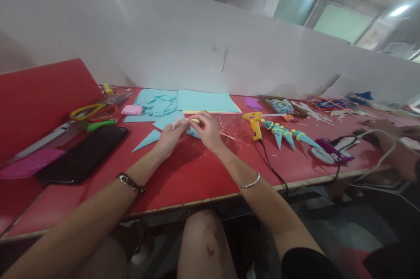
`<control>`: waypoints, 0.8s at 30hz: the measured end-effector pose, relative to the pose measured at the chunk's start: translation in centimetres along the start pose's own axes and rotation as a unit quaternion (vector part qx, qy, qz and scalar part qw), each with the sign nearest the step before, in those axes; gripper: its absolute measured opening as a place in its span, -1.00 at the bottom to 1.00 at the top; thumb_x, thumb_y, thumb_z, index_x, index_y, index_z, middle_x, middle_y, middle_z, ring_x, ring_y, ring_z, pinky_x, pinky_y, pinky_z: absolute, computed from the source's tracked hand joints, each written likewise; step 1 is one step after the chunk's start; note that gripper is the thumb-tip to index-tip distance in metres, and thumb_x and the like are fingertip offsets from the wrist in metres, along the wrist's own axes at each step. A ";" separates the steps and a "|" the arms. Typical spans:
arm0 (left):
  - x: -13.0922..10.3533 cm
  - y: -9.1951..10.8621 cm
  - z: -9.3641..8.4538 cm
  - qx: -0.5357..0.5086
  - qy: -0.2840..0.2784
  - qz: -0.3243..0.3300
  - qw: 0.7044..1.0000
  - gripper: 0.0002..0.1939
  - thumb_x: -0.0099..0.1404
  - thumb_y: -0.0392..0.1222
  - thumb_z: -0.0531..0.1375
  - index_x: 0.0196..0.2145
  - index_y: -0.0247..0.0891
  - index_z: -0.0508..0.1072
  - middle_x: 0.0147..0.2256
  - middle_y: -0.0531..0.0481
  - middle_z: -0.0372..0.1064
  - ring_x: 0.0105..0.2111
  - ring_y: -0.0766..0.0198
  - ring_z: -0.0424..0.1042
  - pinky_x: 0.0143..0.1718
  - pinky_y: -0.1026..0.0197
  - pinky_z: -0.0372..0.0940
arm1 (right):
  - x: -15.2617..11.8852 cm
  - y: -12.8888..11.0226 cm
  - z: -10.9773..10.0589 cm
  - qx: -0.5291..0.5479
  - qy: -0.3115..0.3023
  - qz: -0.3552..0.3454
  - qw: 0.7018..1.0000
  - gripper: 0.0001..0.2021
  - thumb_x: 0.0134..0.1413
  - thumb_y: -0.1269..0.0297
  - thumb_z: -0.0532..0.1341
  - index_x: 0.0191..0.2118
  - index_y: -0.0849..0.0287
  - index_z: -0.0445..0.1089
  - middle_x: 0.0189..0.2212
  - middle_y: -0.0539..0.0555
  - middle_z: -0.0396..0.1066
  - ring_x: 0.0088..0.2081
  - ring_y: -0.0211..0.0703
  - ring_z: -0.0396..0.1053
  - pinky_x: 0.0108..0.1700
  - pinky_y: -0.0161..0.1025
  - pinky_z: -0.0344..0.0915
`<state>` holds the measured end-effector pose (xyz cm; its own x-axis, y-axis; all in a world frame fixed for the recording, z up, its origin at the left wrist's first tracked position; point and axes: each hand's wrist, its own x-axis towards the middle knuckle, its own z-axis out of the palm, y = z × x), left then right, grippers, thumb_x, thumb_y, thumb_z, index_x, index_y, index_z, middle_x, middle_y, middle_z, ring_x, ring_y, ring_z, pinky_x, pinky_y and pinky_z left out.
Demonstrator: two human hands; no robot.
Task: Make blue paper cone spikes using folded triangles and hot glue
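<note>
My left hand [171,134] and my right hand [208,131] meet above the red table, fingers pinched together. A small pale yellow piece [194,120] shows at my right fingertips; its kind is unclear. Something whitish lies at my left fingers, too blurred to name. Under the hands are bits of light blue paper, partly hidden. A light blue paper cone [146,140] lies beside my left hand, and a thin wooden stick [227,136] lies to the right of my right hand.
A yellow glue gun [254,125] with a black cord and several decorated blue cones [289,138] lie to the right. Blue paper sheets [207,101] are behind the hands. Scissors [93,112] and a black phone [83,155] lie left. A co-worker's hand [382,139] is at far right.
</note>
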<state>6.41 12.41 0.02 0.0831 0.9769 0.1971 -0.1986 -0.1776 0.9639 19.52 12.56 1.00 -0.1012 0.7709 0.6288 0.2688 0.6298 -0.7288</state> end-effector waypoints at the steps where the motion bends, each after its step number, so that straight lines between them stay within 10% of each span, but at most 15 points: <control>1: 0.0 0.1 0.1 -0.005 0.000 0.001 1.000 -0.72 0.00 -0.04 0.27 -0.63 -0.30 0.36 -0.64 0.14 0.06 -0.57 0.43 0.01 -0.52 0.31 -0.01 | 0.0 0.1 0.1 0.007 0.005 0.006 1.000 -0.89 0.01 0.28 0.14 -0.41 0.13 0.41 -0.33 0.04 0.35 -0.25 -0.23 0.28 -0.21 -0.29 0.22; 10: 0.4 0.0 0.4 -0.095 0.008 -0.014 0.995 -0.82 -0.06 -0.16 0.31 -0.58 -0.31 0.41 -0.60 0.12 0.20 -0.53 0.44 0.12 -0.48 0.34 0.06 | 0.3 0.6 0.6 0.192 0.030 0.160 0.968 -0.86 -0.04 0.21 0.16 -0.38 0.16 0.37 -0.45 -0.05 0.37 -0.50 -0.38 0.25 -0.38 -0.36 0.27; 24: 0.2 0.2 0.3 -0.078 -0.017 -0.030 0.996 -0.72 -0.11 -0.08 0.36 -0.49 -0.33 0.45 -0.49 0.08 0.31 -0.47 0.42 0.20 -0.42 0.33 0.12 | 0.0 -0.3 -0.4 0.066 0.000 0.011 0.998 -0.79 0.09 0.22 0.06 -0.34 0.10 0.43 -0.30 0.03 0.32 -0.22 -0.26 0.29 -0.14 -0.27 0.25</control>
<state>6.64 12.54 0.29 0.1329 0.9800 0.1483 -0.3405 -0.0954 0.9354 19.82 12.31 1.28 -0.0968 0.7841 0.6131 0.1431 0.6205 -0.7710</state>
